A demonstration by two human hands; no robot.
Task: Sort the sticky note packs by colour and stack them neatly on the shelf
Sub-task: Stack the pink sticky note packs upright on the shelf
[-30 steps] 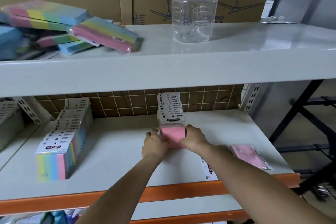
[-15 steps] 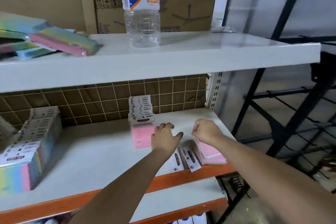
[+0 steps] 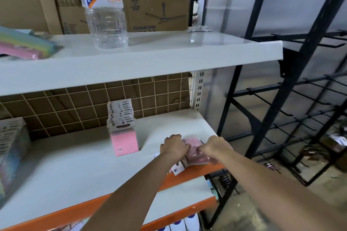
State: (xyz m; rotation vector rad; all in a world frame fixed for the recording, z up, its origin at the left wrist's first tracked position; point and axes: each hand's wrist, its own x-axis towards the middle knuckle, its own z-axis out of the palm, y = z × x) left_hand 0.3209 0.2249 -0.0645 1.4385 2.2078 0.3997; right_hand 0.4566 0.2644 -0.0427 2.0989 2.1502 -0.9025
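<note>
Both your hands are down on the loose pink packs point(image 3: 194, 153) lying at the front right of the middle shelf point(image 3: 78, 170), right at its orange lip. Your left hand point(image 3: 173, 147) has its fingers curled over the near-left side of the pile, and your right hand point(image 3: 216, 149) has its fingers curled down on the right side; the picture is soft there, so I take both for a grip on the packs, but I cannot tell how many packs you have. The pink row point(image 3: 123, 133) stands upright just to the left and further back, front pack facing you, header cards lined up behind it. Before you lift, square the loose packs between your palms so the cards all point one way, and pull the card that overhangs the lip back in so nothing slides off. Carry them as one block, tip them upright, and set them against the front of the pink row with the pink faces flush. Press lightly from the front to close gaps, because the wrappers look slippery. Leave the rainbow row point(image 3: 13, 154) at the far left alone, and keep your arms low, clear of the bottle point(image 3: 106, 22) on the top shelf.
</note>
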